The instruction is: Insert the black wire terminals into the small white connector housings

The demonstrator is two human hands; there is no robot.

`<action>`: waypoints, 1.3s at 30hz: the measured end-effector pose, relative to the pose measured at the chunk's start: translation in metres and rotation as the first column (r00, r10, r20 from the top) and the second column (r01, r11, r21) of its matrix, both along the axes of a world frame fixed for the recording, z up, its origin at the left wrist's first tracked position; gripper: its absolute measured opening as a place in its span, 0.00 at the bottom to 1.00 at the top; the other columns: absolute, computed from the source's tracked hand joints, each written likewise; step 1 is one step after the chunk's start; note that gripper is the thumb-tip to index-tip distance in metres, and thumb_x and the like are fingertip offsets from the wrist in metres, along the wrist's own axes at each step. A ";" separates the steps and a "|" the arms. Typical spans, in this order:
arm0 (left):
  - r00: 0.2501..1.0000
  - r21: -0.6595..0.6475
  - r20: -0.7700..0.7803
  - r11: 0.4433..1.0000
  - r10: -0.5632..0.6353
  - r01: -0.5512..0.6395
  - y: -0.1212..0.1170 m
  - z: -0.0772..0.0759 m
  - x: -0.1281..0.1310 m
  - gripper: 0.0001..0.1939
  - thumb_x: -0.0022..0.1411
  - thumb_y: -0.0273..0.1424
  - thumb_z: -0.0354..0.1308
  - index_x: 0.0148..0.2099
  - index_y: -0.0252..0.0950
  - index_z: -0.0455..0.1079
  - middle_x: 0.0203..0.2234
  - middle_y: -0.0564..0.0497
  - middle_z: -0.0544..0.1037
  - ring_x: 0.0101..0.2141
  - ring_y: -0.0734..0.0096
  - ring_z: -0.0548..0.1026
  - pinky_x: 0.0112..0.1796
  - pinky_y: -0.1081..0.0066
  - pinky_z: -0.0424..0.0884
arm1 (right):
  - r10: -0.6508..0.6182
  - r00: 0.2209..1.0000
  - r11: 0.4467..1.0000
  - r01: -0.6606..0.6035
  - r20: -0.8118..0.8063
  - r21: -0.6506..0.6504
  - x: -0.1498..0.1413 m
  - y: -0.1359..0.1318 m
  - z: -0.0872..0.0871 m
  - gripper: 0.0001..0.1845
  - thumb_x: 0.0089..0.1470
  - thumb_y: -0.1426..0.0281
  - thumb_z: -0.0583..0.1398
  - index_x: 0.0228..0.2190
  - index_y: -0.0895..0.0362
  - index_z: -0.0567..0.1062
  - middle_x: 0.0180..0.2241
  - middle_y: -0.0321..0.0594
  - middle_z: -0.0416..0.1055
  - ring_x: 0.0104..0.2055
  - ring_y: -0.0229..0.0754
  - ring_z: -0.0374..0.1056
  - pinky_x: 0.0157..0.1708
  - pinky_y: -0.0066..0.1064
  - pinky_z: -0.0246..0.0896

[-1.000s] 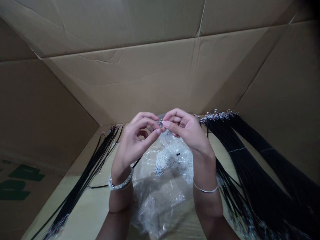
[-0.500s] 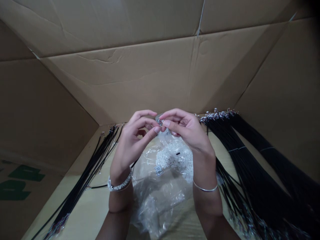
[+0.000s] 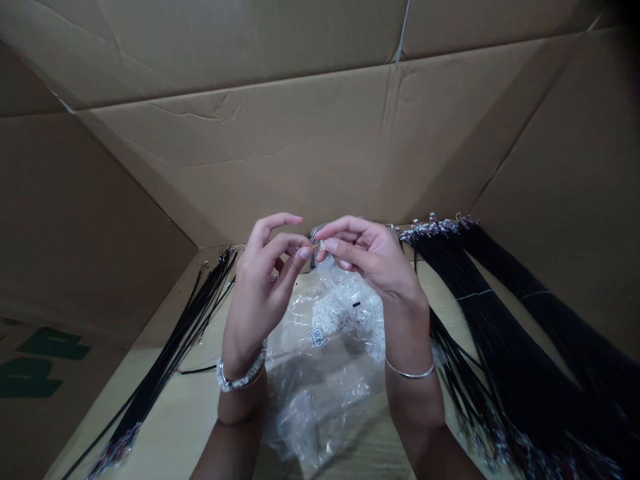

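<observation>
The right hand (image 3: 377, 257) has its grip pinched on a small white piece (image 3: 322, 245). The left hand (image 3: 257, 280) seems to pinch a thin wire (image 3: 314, 247), index finger lifted, perhaps for not covering it. Both parts are held in the air, just beside each other, probably for fine control. The bag (image 3: 330, 393) of white bits (image 3: 360, 320) lies between the arms on the surface (image 3: 185, 413), within easy reach; cables (image 3: 165, 360) lie along both sides, perhaps to leave the middle free.

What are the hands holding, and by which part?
The right hand pinches a small white piece; the left hand seems to pinch a thin orange wire. Gripped parts are too small to tell.
</observation>
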State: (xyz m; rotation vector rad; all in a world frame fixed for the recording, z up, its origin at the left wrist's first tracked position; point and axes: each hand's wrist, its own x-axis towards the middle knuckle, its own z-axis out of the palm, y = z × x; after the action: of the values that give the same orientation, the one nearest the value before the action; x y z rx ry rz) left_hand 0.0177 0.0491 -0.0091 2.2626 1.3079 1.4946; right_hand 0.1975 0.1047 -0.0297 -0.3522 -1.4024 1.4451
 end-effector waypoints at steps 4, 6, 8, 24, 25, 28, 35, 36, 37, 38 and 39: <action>1.000 0.010 0.006 0.999 0.031 -0.031 -0.003 0.003 0.002 0.06 0.69 0.34 0.63 0.39 0.39 0.80 0.52 0.46 0.74 0.44 0.67 0.76 0.28 0.75 0.70 | -0.015 1.000 1.000 0.015 0.006 0.011 -0.002 0.001 0.000 0.08 0.57 0.66 0.70 0.38 0.56 0.82 0.29 0.37 0.80 0.28 0.33 0.71 0.23 0.24 0.56; 0.999 0.012 0.029 0.999 0.034 -0.034 -0.003 0.004 0.002 0.06 0.67 0.34 0.64 0.38 0.38 0.80 0.51 0.46 0.75 0.43 0.67 0.76 0.27 0.75 0.69 | -0.017 1.000 1.000 0.017 0.010 0.017 -0.002 0.001 0.000 0.08 0.57 0.66 0.70 0.38 0.56 0.81 0.29 0.37 0.80 0.28 0.33 0.71 0.23 0.24 0.56; 0.999 0.004 0.046 1.000 0.025 -0.025 -0.002 0.004 0.002 0.06 0.67 0.33 0.65 0.37 0.38 0.80 0.51 0.46 0.75 0.41 0.68 0.76 0.27 0.75 0.69 | -0.018 1.000 1.000 0.018 0.016 0.019 -0.002 0.000 0.000 0.09 0.57 0.65 0.70 0.38 0.56 0.81 0.29 0.37 0.80 0.29 0.34 0.71 0.23 0.25 0.57; 0.993 -0.107 0.108 0.993 -0.045 0.056 0.004 0.000 -0.004 0.07 0.65 0.33 0.66 0.34 0.37 0.76 0.51 0.46 0.74 0.47 0.65 0.76 0.35 0.73 0.76 | 0.014 0.999 0.997 -0.018 0.042 0.077 -0.004 0.000 0.002 0.05 0.58 0.68 0.69 0.37 0.55 0.82 0.29 0.36 0.79 0.31 0.35 0.72 0.25 0.27 0.58; 0.993 -0.110 0.113 0.992 -0.046 0.059 0.004 0.000 -0.005 0.07 0.65 0.33 0.66 0.34 0.37 0.76 0.51 0.46 0.74 0.47 0.65 0.76 0.35 0.73 0.76 | 0.017 0.999 0.997 -0.020 0.041 0.077 -0.004 0.000 0.002 0.05 0.59 0.68 0.69 0.37 0.55 0.82 0.29 0.36 0.79 0.30 0.35 0.72 0.25 0.27 0.58; 0.991 -0.125 0.126 0.990 -0.046 0.062 0.004 0.001 -0.005 0.08 0.65 0.34 0.66 0.34 0.37 0.76 0.51 0.46 0.74 0.48 0.65 0.76 0.36 0.73 0.76 | 0.030 0.999 0.997 -0.032 0.027 0.067 -0.005 0.001 0.001 0.05 0.58 0.69 0.69 0.38 0.56 0.82 0.28 0.35 0.79 0.29 0.34 0.71 0.24 0.26 0.56; 0.988 -0.166 0.140 0.983 -0.058 0.081 0.003 0.003 -0.006 0.09 0.66 0.35 0.65 0.34 0.37 0.77 0.50 0.48 0.73 0.49 0.66 0.76 0.36 0.74 0.74 | 0.070 0.998 0.994 -0.069 -0.005 0.082 -0.005 0.005 -0.004 0.06 0.59 0.69 0.69 0.39 0.57 0.82 0.29 0.36 0.80 0.28 0.32 0.70 0.23 0.24 0.55; 0.988 -0.167 0.141 0.983 -0.059 0.082 0.004 0.003 -0.006 0.09 0.66 0.35 0.65 0.33 0.37 0.77 0.50 0.48 0.73 0.49 0.66 0.76 0.36 0.73 0.74 | 0.071 0.997 0.994 -0.071 -0.004 0.087 -0.005 0.005 -0.004 0.06 0.59 0.70 0.69 0.39 0.57 0.82 0.29 0.36 0.80 0.28 0.32 0.70 0.23 0.24 0.55; 0.988 -0.167 0.142 0.982 -0.059 0.083 0.004 0.002 -0.006 0.09 0.66 0.35 0.65 0.33 0.37 0.77 0.50 0.47 0.74 0.49 0.65 0.75 0.36 0.73 0.74 | 0.067 0.998 0.993 -0.067 -0.003 0.093 -0.005 0.005 -0.003 0.06 0.59 0.70 0.69 0.39 0.57 0.82 0.28 0.36 0.80 0.28 0.31 0.70 0.23 0.24 0.55; 0.988 -0.169 0.142 0.982 -0.058 0.082 0.005 0.002 -0.007 0.09 0.66 0.35 0.65 0.33 0.37 0.77 0.50 0.47 0.74 0.49 0.65 0.75 0.35 0.73 0.74 | 0.060 0.998 0.993 -0.060 0.002 0.100 -0.005 0.005 -0.003 0.05 0.59 0.70 0.69 0.39 0.57 0.82 0.28 0.36 0.80 0.28 0.31 0.70 0.23 0.24 0.55; 0.988 -0.170 0.142 0.982 -0.057 0.081 0.005 0.002 -0.007 0.09 0.66 0.35 0.65 0.33 0.37 0.77 0.50 0.47 0.74 0.48 0.65 0.75 0.34 0.74 0.73 | 0.049 0.999 0.993 -0.050 0.007 0.106 -0.005 0.004 -0.003 0.05 0.59 0.71 0.69 0.39 0.57 0.83 0.28 0.36 0.80 0.28 0.32 0.71 0.23 0.24 0.55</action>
State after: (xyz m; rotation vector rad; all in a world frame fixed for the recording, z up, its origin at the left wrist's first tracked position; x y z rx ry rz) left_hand 0.0107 0.0543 -0.0071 2.0384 1.2545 1.4226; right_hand 0.1923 0.1089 -0.0325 -0.2544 -1.4946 1.4037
